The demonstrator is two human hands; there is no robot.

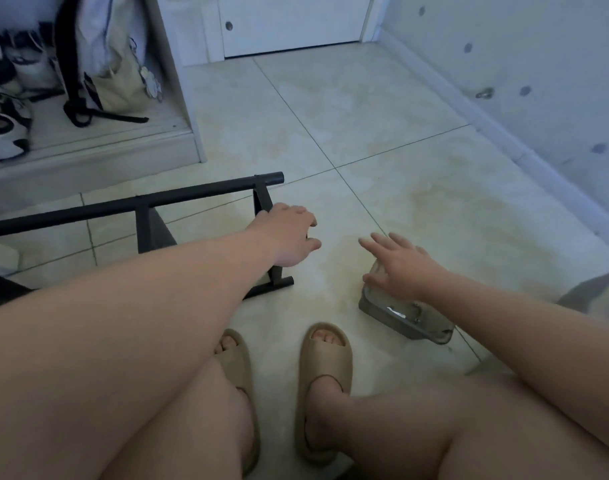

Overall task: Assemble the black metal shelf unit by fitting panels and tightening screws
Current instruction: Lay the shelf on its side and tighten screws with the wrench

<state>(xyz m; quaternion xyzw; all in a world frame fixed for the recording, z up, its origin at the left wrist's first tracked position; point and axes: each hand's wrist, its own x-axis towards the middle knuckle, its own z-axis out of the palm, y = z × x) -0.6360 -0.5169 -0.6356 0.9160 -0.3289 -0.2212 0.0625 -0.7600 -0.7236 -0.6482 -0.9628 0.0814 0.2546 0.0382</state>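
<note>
Head view: the fingers (308,221) of the left hand (289,233) curl loosely downward over the near end of the black metal shelf frame (150,202). Whether they grip its end bar cannot be told, since the hand covers that spot. The fingers (376,242) of the right hand (400,268) are spread wide and straight, holding nothing, above the far corner of a clear plastic box (410,317); whether the palm touches it cannot be told. The frame rests on the pale tiled floor (382,116), left of centre, its long round tube running off to the left edge. The box sits on the floor to the frame's right, apart from it. Nearer the camera are two feet in beige slide sandals (325,362). At far left a low white shelf (105,147) holds black-and-white trainers (5,133) and a cream cloth bag (119,81).
</note>
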